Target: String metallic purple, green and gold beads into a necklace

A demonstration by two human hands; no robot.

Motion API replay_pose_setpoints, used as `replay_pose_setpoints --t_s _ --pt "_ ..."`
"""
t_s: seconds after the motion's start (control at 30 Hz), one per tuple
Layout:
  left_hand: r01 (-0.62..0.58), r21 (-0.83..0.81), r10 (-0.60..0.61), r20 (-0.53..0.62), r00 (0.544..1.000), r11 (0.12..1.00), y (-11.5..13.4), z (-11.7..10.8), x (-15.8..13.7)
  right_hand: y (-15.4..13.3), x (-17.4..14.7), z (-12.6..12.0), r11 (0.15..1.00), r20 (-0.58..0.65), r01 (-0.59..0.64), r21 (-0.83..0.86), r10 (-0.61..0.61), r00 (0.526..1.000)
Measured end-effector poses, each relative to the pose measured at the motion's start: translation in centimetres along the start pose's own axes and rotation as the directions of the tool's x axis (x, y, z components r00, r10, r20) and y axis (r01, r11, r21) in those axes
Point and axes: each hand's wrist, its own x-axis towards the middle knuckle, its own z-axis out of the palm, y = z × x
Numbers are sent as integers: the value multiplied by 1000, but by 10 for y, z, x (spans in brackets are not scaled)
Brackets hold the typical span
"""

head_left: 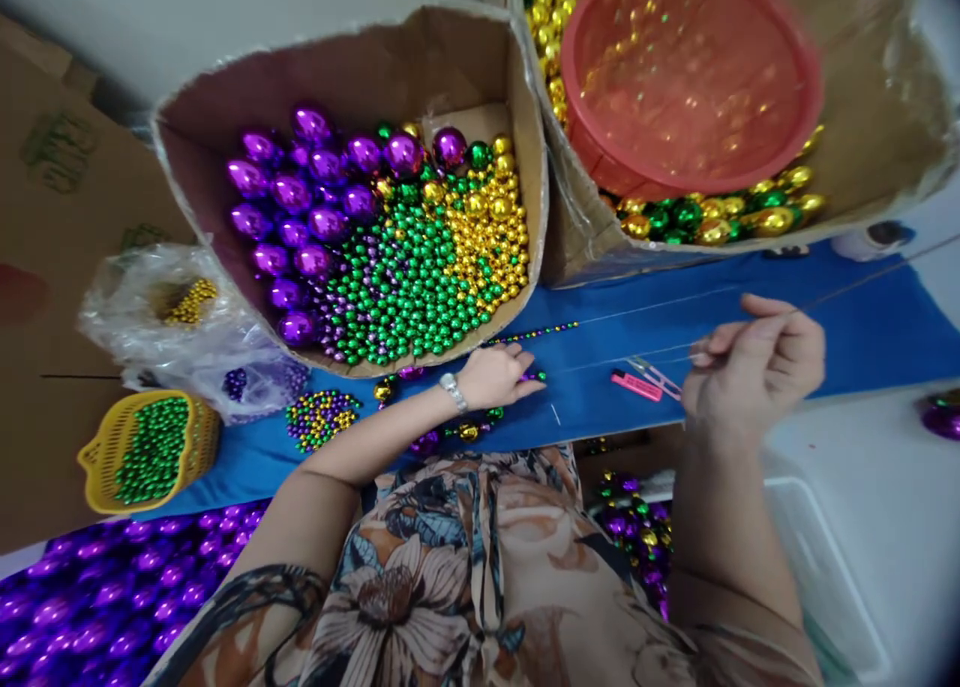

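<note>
My left hand [495,375] wears a silver wristwatch and lies over the blue cloth, its fingers partly curled round a thin string of beads [537,376]; a few green and purple beads show at the fingertips. From there a pale string [622,358] stretches right to my right hand [757,367], whose thumb and fingers are pinched on it. A second string carrying small beads [551,330] runs just behind. Larger strung beads [469,431] in gold, green and purple lie by my left wrist.
A cardboard box of loose beads [412,277] stands behind my left hand. Another box holds a red basin [690,162] over gold and green beads. A pink cutter [636,385], a small bead pile [322,419] and a yellow basket [196,447] sit on the blue cloth [862,337].
</note>
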Motion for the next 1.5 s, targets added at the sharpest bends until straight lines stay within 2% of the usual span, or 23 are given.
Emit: replay_pose_setpoints --t_s 0.1,0.2,0.33,0.4,0.47,0.57,0.7,0.83,0.9,0.97,1.0,1.07,1.13,1.2,1.33,1.43,1.5 --pt "-93 -197 49 -217 975 976 -13 -26 4 -3 -12 2 1000 52 6 -19 -5 999" --pt "-97 -333 -51 -411 910 938 -31 -51 13 -7 -23 3 998 78 -26 -64 31 996" --pt "-20 -365 -209 -575 791 931 -64 -73 32 -12 -36 2 978 148 -72 -198 102 984" --pt "23 -342 -247 -628 738 939 -84 -79 44 -13 -41 0 966 174 -79 -247 124 977" --pt "71 -293 -256 -663 704 954 -105 -85 57 -14 -46 -2 959 189 -88 -268 142 972" --pt "151 -186 -238 -671 702 971 -132 -92 79 -13 -51 -3 954 221 -114 -276 179 959" --pt "195 -70 -196 -624 757 978 -150 -92 104 -11 -57 0 954 312 -153 -259 233 921" --pt "208 -42 -195 -569 799 977 -144 -90 113 -10 -63 4 932 416 -122 -342 267 869" --pt "184 -121 -220 -593 774 975 -133 -90 107 -8 -67 8 916 480 -34 -399 240 844" --pt "79 -301 -260 -627 735 950 -119 -87 92 -5 -72 12 897 539 85 -433 182 823" --pt "1 -419 -287 -621 730 908 -110 -84 83 -2 -74 14 890 567 141 -433 148 810" --pt "-154 -608 -300 -576 760 779 -93 -77 62 4 -80 19 883 627 230 -408 88 774" --pt "-244 -685 -274 -555 786 687 -79 -68 42 10 -84 23 871 685 293 -394 65 725" --pt "-277 -698 -261 -559 787 660 -70 -60 25 15 -87 26 848 723 339 -408 73 687" --pt "-260 -689 -267 -558 785 677 -64 -50 4 18 -88 27 808 740 396 -436 72 668" --pt "-238 -602 -246 -609 754 762 -63 -47 -4 18 -89 26 792 745 421 -443 64 664" --pt "-241 -508 -185 -651 737 827 -61 -46 -8 17 -90 26 779 749 434 -453 68 660"
